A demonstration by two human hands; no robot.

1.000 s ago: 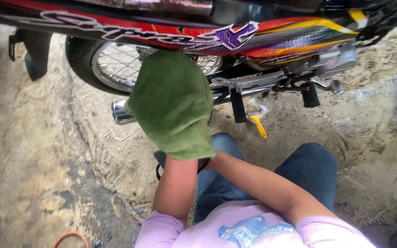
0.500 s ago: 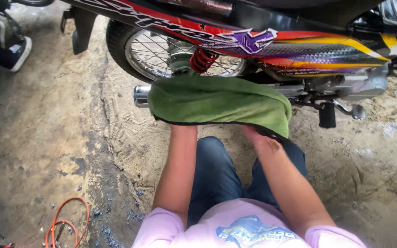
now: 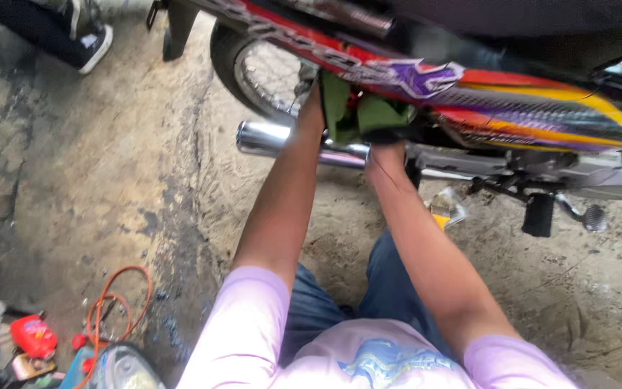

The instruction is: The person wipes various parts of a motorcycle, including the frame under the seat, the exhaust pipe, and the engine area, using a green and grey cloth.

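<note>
From the head view: one motorcycle (image 3: 469,101), one green cloth (image 3: 354,115), one chrome exhaust pipe (image 3: 268,138), one orange hose (image 3: 120,302). The floor is dirty, sandy concrete. Both arms reach under the motorcycle's side panel: the left hand (image 3: 312,108) and right hand (image 3: 383,155) press into the bunched cloth above the exhaust pipe, their finger closure hidden.

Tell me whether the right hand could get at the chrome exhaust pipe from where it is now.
Probably yes. The right hand is up at the green cloth, just above the chrome exhaust pipe, with nothing visible between them.
</note>
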